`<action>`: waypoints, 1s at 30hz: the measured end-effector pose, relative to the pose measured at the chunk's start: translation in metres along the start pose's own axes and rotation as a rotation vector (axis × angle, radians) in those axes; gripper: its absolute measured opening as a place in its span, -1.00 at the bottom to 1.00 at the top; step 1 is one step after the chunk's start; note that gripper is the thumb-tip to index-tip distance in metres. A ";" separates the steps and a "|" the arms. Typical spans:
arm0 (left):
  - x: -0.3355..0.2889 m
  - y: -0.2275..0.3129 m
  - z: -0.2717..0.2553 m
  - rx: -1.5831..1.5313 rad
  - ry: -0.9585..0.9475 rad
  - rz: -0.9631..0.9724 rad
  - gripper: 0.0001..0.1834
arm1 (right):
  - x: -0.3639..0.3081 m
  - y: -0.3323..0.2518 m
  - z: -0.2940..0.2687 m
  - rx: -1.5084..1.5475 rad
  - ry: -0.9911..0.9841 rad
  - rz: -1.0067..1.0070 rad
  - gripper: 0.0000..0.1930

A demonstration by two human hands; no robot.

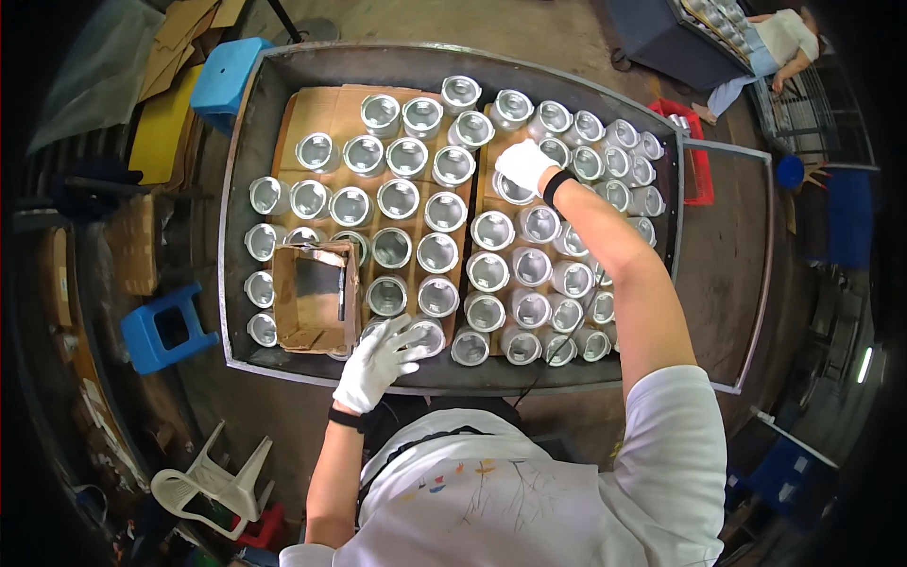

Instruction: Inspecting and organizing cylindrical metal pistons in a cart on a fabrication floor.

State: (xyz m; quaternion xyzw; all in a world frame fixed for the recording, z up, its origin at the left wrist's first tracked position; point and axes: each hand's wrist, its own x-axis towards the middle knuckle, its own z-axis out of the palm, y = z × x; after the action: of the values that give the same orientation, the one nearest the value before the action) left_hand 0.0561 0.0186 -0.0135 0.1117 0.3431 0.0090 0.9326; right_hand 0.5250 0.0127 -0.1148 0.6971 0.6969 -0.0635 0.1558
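Note:
Many clear, silvery round jars with lids and small side tabs stand upright in loose rows inside a shallow metal-rimmed tray [453,380]. My left hand [373,369], in a white glove, has its fingers spread over a jar [427,336] at the near edge; I cannot tell whether it touches. Farther off to the right, my right hand [525,164], gloved too, is closed above a jar [515,192]. Its fingertips are hidden, and so is whatever they hold. Left of my left hand sits an open cardboard box [316,338] with a slim dark pen-like thing [341,293] inside.
Cardboard sheets [293,123] lie under the jars. A thin dark cable [576,326] crosses the near right jars. Blue stools [170,331] and a white plastic chair [213,482] stand left. A red crate [697,170] is beyond the right rim; another person [784,47] is far right.

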 end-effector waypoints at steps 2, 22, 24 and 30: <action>-0.006 -0.004 -0.008 -0.033 0.060 0.038 -0.39 | 0.007 -0.002 0.020 -0.023 0.054 -0.165 -0.81; 0.017 -0.014 -0.015 -0.056 0.172 -0.021 -0.32 | 0.064 0.063 -0.004 0.348 0.067 0.535 -0.76; 0.015 -0.014 -0.013 -0.052 0.193 -0.009 -0.32 | 0.078 0.061 0.005 0.327 -0.014 0.576 -0.69; 0.002 -0.020 -0.029 -0.117 0.269 0.020 -0.36 | 0.104 0.058 0.043 0.170 0.074 0.726 -0.84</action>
State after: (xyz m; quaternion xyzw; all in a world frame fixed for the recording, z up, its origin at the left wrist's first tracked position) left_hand 0.0375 0.0050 -0.0404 0.0585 0.4626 0.0529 0.8830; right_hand 0.5898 0.1000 -0.1802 0.9110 0.4019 -0.0367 0.0844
